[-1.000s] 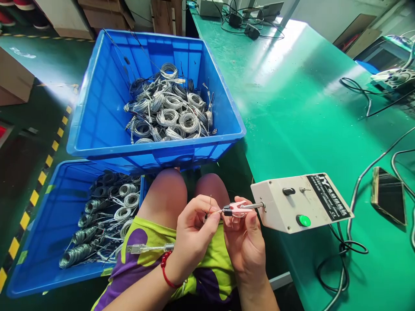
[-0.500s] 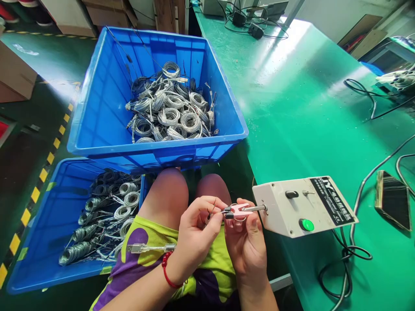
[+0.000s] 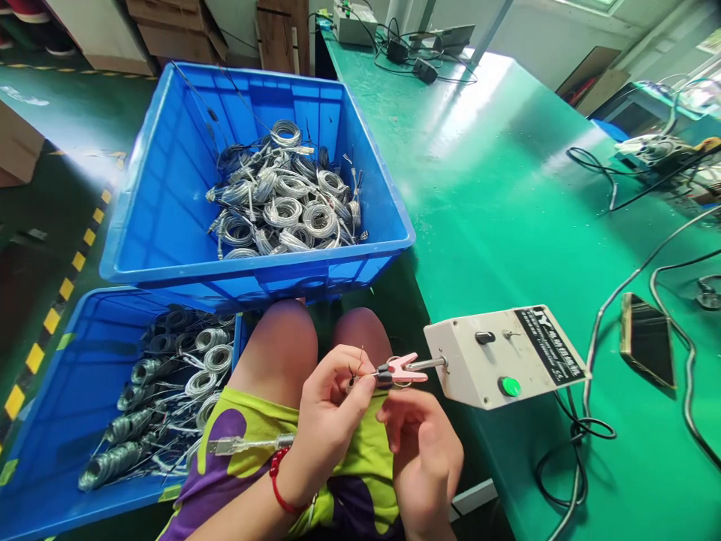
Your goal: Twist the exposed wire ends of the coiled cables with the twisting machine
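My left hand (image 3: 332, 409) pinches a cable near its thin, dark wire ends, in front of the jaws of a pink clip (image 3: 406, 368) with black tips. The cable's USB plug (image 3: 226, 445) sticks out to the left of my wrist, over the patterned shorts. The clip sits on the metal shaft (image 3: 432, 364) of a small beige machine (image 3: 465, 368), its black jaws closed on the wires close to my fingertips. Just below the clip is my right hand (image 3: 425, 443), fingers loosely bent and apart from it, with nothing visible in them.
A large blue bin (image 3: 253, 270) holds coiled cables (image 3: 285, 213). Lower left, a second blue bin (image 3: 42, 451) holds more coils (image 3: 217, 358). On the green table (image 3: 507, 225) lie a dark phone-like slab (image 3: 647, 338) and loose leads (image 3: 600, 323). The machine has a green button (image 3: 510, 387).
My right hand has let go of the pink clip and dropped slightly below it. My left hand still pinches the cable by the wire ends. The whole view has shifted a little.
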### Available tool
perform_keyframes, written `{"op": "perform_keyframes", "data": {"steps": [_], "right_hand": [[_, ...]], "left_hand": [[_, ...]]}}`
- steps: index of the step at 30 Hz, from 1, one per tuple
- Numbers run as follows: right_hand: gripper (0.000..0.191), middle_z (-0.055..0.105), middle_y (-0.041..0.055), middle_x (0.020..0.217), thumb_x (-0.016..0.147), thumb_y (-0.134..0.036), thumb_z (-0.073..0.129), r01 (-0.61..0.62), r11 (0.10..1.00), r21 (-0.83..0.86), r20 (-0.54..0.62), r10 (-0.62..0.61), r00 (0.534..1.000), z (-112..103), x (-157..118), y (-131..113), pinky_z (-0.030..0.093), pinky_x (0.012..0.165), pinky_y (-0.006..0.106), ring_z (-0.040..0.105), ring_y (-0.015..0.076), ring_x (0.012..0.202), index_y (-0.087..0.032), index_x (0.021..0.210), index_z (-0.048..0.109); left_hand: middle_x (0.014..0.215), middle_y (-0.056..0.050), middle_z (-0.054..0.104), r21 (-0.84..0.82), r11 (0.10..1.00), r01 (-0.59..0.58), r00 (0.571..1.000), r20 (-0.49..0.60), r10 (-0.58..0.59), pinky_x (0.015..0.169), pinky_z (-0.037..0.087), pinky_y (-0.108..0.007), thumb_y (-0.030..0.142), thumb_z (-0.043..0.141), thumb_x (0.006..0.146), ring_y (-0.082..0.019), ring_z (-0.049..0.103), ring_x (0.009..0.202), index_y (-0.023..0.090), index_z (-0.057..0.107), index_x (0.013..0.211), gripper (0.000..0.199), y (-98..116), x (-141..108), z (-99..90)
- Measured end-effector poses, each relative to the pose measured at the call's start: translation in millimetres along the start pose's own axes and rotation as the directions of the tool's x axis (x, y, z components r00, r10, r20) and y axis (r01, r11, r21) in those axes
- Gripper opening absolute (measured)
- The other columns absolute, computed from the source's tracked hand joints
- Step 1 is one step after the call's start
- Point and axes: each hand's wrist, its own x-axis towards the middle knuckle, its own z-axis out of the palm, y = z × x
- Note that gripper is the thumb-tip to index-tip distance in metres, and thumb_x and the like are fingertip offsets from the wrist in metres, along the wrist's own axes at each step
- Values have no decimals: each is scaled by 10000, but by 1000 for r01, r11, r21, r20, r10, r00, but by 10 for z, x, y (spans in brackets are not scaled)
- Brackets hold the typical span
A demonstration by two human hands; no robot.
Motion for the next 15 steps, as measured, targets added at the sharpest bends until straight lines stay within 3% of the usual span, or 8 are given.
{"op": "perform_keyframes", "data": {"steps": [1, 3, 5, 6, 9, 11, 15], "right_hand": [[258, 840, 70, 947, 1070, -507, 768, 131, 989, -67, -60, -135, 989, 4, -42, -67, 431, 514, 317, 568, 148, 547, -285, 1111, 892], [162, 852, 52, 1224, 1046, -384, 818, 322, 931, -175, -199, -353, 914, 0, -71, -221, 473, 588, 365, 593, 144, 585, -357, 1198, 868], [213, 800, 47, 1397, 1028, -293, 812, 375, 892, -253, -313, -442, 840, -33, -22, -356, 463, 623, 388, 589, 156, 635, -368, 1224, 842], [236, 775, 65, 1449, 1016, -263, 794, 362, 887, -285, -338, -447, 828, -64, 23, -399, 439, 613, 384, 581, 167, 663, -346, 1234, 835], [373, 726, 147, 1537, 991, -257, 761, 292, 877, -382, -300, -416, 858, -191, 183, -408, 421, 602, 372, 652, 243, 842, -267, 1362, 799], [465, 735, 190, 1522, 996, -299, 758, 304, 820, -484, -231, -455, 860, -271, 261, -341, 451, 586, 362, 700, 279, 906, -217, 1453, 765], [460, 802, 220, 1402, 1008, -271, 766, 415, 700, -582, -132, -584, 801, -323, 273, -202, 437, 478, 318, 637, 184, 661, -160, 1454, 768]], "left_hand": [[972, -3, 701, -4, 1000, 26, 1000, -14, -26, 543, 423, -185, 312, 818, 1079, -72, 536, 632, 225, 756, 969, 153, -12, -10, -11], [893, 16, 693, -15, 997, 82, 996, -44, -83, 498, 369, -182, 340, 838, 1064, -54, 435, 555, 226, 762, 998, 152, -38, -28, -34], [796, 30, 672, -26, 990, 139, 988, -58, -141, 479, 349, -178, 390, 850, 1053, -56, 401, 525, 218, 751, 999, 207, -59, -42, -52], [759, 35, 660, -30, 987, 157, 986, -56, -159, 476, 348, -174, 413, 854, 1049, -59, 404, 521, 213, 741, 992, 237, -66, -46, -58], [752, 39, 667, -46, 984, 175, 983, -45, -177, 483, 360, -157, 435, 864, 1044, -56, 425, 526, 209, 719, 997, 272, -74, -51, -67], [747, 49, 662, -67, 982, 178, 983, -39, -181, 486, 367, -148, 427, 870, 1041, -51, 429, 525, 210, 708, 1000, 274, -75, -52, -69], [722, 64, 638, -92, 981, 172, 983, -41, -176, 490, 372, -142, 410, 865, 1052, -50, 430, 521, 209, 694, 1006, 268, -84, -62, -81]]}}
